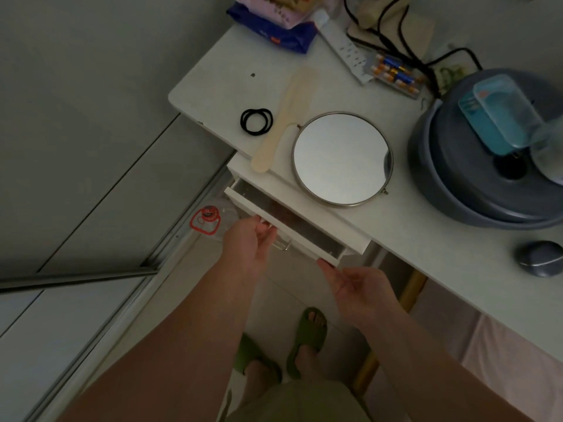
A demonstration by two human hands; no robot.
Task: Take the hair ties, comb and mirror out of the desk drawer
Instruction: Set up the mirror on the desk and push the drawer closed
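On the desk (411, 239), near its front edge, lie the black hair ties (256, 121), the pale comb (285, 117) and the round mirror (342, 159). Below them the drawer (286, 223) stands partly open. The left hand (249, 245) seems curled around its front by the handle; the right hand (359, 287) touches its front corner, fingers loose.

One head-worn camera looked steeply down from above the hands (307, 269), close to them, facing the surface (426, 239) just beyond and the floor (274, 287) beneath them.
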